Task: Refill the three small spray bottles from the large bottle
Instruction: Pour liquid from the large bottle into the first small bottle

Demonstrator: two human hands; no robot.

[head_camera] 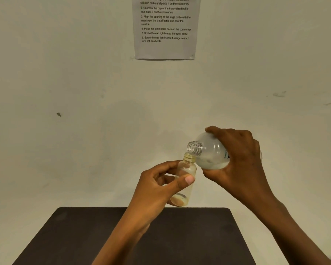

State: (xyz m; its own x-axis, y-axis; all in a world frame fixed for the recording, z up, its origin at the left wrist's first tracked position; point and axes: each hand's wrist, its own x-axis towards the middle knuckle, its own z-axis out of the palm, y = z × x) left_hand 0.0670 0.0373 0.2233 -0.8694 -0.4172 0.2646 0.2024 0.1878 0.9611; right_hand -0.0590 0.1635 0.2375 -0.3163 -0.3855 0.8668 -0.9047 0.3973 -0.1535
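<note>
Against a pale wall, above a dark table (pixel 65 236), the left hand (pixel 157 186) pinches the small spray bottle (pixel 185 180) upright between thumb and fingers. Right of it, the right hand (pixel 237 159) wraps the tilted large bottle (pixel 210 152), mouth just over the small neck. Tip slowly, I'd say, keeping both mouths aligned.

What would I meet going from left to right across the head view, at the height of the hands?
left hand → small bottle, uncapped, in that hand → large bottle, tipped with its open neck over the small one → right hand gripping it
</note>
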